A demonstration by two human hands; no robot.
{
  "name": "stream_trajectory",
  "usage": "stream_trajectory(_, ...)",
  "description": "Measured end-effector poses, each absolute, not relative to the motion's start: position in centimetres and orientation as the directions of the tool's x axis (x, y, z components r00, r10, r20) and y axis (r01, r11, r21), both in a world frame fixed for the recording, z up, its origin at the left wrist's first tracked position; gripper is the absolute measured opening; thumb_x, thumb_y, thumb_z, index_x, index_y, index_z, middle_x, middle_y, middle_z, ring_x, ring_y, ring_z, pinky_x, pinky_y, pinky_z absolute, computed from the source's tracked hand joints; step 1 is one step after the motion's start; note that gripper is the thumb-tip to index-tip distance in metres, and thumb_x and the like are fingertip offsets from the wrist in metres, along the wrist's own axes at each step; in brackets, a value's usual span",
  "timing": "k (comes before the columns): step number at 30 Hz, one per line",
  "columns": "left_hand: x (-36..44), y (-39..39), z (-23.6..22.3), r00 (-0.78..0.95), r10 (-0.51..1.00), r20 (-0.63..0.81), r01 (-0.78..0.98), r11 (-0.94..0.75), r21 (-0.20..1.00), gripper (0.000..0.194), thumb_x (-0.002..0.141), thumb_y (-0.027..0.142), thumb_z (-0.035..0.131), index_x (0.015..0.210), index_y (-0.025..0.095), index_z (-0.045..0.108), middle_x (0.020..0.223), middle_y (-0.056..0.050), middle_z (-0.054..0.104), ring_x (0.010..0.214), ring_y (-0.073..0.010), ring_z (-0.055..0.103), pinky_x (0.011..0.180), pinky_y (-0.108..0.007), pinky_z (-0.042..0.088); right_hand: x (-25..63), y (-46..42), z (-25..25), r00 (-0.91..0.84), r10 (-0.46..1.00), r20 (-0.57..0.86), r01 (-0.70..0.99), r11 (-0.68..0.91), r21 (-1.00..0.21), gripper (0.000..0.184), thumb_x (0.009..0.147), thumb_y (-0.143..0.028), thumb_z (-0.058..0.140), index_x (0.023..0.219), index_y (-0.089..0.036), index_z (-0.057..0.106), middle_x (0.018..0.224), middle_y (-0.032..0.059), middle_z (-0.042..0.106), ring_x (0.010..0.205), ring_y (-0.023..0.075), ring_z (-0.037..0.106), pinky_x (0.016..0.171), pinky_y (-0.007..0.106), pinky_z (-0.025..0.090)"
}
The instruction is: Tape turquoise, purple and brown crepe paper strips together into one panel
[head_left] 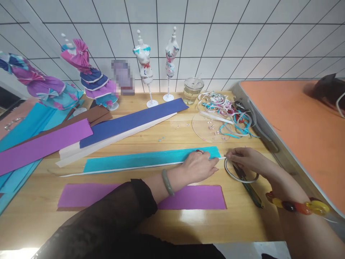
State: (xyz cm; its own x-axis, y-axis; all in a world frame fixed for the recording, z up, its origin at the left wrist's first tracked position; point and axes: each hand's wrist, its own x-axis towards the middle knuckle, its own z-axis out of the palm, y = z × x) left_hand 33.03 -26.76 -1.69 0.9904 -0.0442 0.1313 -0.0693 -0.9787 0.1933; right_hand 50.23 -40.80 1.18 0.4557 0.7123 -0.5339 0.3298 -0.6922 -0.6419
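Observation:
A turquoise crepe paper strip [134, 160] lies across the table, with a narrow white tape [115, 169] along its near edge, running past the strip's left end. My left hand [198, 165] rests on the strip's right part, palm down, fingers extended, index finger and thumb by the tape. Just beyond the right end, my right hand [246, 160] is closed, pinching a thin ring-shaped roll of white tape [239, 180] where the tape leads off it. Beneath the roll and hand lies a dark green utility knife [253, 194], partly covered. My left forearm crosses a purple paper strip [194, 198].
Purple [48, 145], navy [134, 120] and cream strips [118, 138] lie at left and back. Two small white mannequins [145, 68] and two dressed ones [94, 79] stand behind. A lidded glass [192, 91] is near tangled ribbons [239, 118]. An orange-lined tray [291, 122] borders the right.

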Motion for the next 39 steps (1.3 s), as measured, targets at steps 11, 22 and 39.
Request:
stream_trajectory(11,33.6,-26.7,-1.2,0.994,-0.050,0.096,-0.070,-0.974,0.215,0.034,0.090,0.046,0.043,0.115,0.026,0.055,0.083,-0.005,0.061,0.073,-0.0214,0.061,0.057,-0.028,0.044,50.6,-41.0,0.9,0.476,0.662,-0.579,0.263,-0.735,-0.625,0.037,0.066,-0.055,0.063,0.069,-0.018,0.059,0.048,-0.0047,0.046,0.046,0.0083,0.040,0.046,0.023,0.034)
stream_trajectory(22,33.5,-26.9,-0.3,0.998,-0.058,0.013,-0.060,-0.962,0.266,0.038,0.091,0.047,0.040,0.119,0.025,0.054,0.091,-0.009,0.063,0.082,-0.0250,0.062,0.066,-0.034,0.046,49.2,-41.7,2.2,0.575,0.642,-0.507,0.189,-0.707,-0.682,0.044,0.071,-0.057,0.060,0.090,-0.017,0.061,0.067,-0.0005,0.056,0.056,0.0088,0.046,0.052,0.022,0.039)
stream_trajectory(39,16.7,-18.6,5.0,0.990,0.122,-0.077,0.144,-0.791,0.594,0.043,0.093,0.033,0.037,0.133,0.018,0.043,0.124,-0.009,0.057,0.111,-0.0202,0.053,0.095,-0.033,0.039,41.8,-44.8,2.0,0.752,0.652,-0.098,0.511,-0.670,-0.539,0.047,0.073,-0.057,0.053,0.102,-0.022,0.064,0.107,0.0084,0.067,0.090,0.0252,0.064,0.080,0.038,0.050)
